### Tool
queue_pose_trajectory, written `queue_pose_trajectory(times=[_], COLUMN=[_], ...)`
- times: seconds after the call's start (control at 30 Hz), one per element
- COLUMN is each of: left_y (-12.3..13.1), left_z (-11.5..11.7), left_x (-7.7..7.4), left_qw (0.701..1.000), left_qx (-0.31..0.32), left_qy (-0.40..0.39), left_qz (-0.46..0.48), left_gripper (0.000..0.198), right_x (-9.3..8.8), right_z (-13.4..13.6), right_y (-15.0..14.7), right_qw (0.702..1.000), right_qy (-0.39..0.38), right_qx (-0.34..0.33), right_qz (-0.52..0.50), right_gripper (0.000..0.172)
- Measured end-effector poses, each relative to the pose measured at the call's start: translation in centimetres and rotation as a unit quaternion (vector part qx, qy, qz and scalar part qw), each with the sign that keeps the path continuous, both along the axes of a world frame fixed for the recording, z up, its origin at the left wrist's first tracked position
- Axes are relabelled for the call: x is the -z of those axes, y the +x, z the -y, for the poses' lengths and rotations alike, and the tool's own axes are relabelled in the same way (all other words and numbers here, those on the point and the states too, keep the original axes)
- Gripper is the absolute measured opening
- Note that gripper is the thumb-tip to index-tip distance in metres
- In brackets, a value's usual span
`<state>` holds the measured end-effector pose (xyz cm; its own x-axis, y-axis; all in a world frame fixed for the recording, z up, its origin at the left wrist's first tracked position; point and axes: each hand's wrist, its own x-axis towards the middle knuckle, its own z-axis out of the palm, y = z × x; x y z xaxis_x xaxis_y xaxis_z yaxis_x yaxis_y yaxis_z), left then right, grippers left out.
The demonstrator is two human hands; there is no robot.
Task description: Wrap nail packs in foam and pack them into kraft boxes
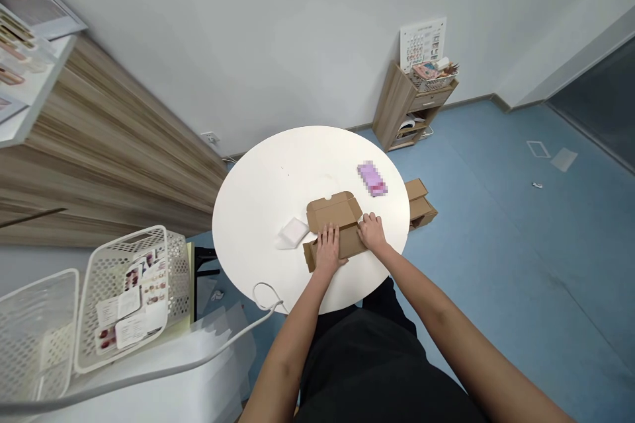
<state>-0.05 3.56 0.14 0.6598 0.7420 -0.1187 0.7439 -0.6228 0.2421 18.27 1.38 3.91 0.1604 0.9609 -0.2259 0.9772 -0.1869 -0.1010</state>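
A flat brown cardboard box (333, 211), partly folded, lies on the round white table (278, 192) near its front edge. My left hand (328, 248) lies flat on the box's front panel, fingers spread. At the box's right side my right hand (372, 231) has its fingers curled on a side flap. A white foam pad (294, 232) sits just left of the box. A small purple packet (372, 179), blurred, lies behind and to the right of it.
White mesh baskets (126, 297) with printed leaflets stand at the lower left, and a white cable (262, 297) hangs over the table edge. More cardboard boxes (419, 203) lie on the blue floor at the right. A wooden shelf unit (409, 106) stands against the wall.
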Motion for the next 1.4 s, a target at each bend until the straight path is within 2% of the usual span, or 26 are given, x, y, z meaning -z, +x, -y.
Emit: queue_pose_trajectory(times=[0.17,0.33,0.47,0.53,0.63,0.8,0.97,1.03,1.1,1.2,1.33,1.4], left_y=[-0.1,-0.3,-0.3,-0.3,-0.3,-0.3,-0.3,-0.2,-0.2,-0.1,-0.2,-0.2], left_z=[0.3,0.6,1.1,1.3,1.5,1.4,1.3,1.4,1.4,1.5,1.5,1.5], left_x=[0.0,0.0,-0.2,-0.2,-0.3,-0.5,-0.4,-0.3,-0.2,0.0,0.2,0.4], left_qw=[1.0,1.0,1.0,1.0,1.0,1.0,1.0,1.0,1.0,0.999,0.999,0.999], left_qx=[-0.001,-0.003,-0.01,-0.015,-0.018,-0.018,-0.018,-0.019,-0.017,-0.016,-0.019,-0.018], left_qy=[-0.001,0.0,-0.006,-0.01,-0.01,-0.003,-0.002,0.006,0.016,0.026,0.03,0.027], left_qz=[0.007,0.009,0.009,0.013,0.018,0.015,0.012,0.004,-0.005,-0.016,-0.008,0.0], left_gripper=[0.119,0.113,0.108,0.106,0.107,0.104,0.109,0.111,0.112,0.113,0.111,0.113], right_x=[0.1,-1.1,-1.6,-1.2,-0.4,0.2,0.2,0.2,0.3,0.6,0.9,0.9], right_z=[0.2,2.0,4.6,5.7,6.5,6.1,5.6,5.6,5.6,5.8,6.2,6.2], right_y=[-1.0,0.6,1.2,0.9,0.1,-0.6,0.0,0.6,1.1,1.9,2.5,2.5], right_qw=[1.0,0.993,0.986,0.98,0.973,0.972,0.957,0.961,0.97,0.972,0.965,0.963], right_qy=[-0.015,0.032,-0.056,-0.106,-0.129,-0.105,-0.099,-0.063,-0.022,-0.019,-0.046,-0.053], right_qx=[0.024,0.114,0.151,0.161,0.185,0.209,0.264,0.258,0.22,0.193,0.219,0.228], right_qz=[-0.004,-0.026,-0.044,-0.048,-0.043,-0.033,-0.067,-0.081,-0.102,-0.135,-0.133,-0.132], right_gripper=[0.026,0.034,0.039,0.039,0.04,0.041,0.032,0.023,0.016,0.028,0.05,0.049])
